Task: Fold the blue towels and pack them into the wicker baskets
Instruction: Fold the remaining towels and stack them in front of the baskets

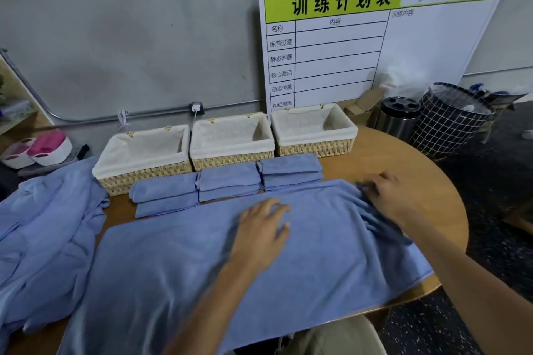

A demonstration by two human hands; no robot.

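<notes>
While your left hand (261, 229) presses flat on spread towel (230, 262), right hand (386, 196) pinches its far corner; three folded stacks (227, 181) wait, baskets (230, 138) unfilled, heap (46, 225) unfolded.

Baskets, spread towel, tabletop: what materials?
Wicker baskets: pale woven straw-like fibre, visible braid, off-white fabric liner. Spread towel: soft blue fabric, likely microfibre or terry; matte, and it wrinkles under the right hand. Round table: wood-look top, smooth; possibly laminate.

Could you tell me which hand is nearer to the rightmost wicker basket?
The right hand, gripping the towel's far right corner just below the basket; the left hand rests flat mid-towel, farther away.
</notes>
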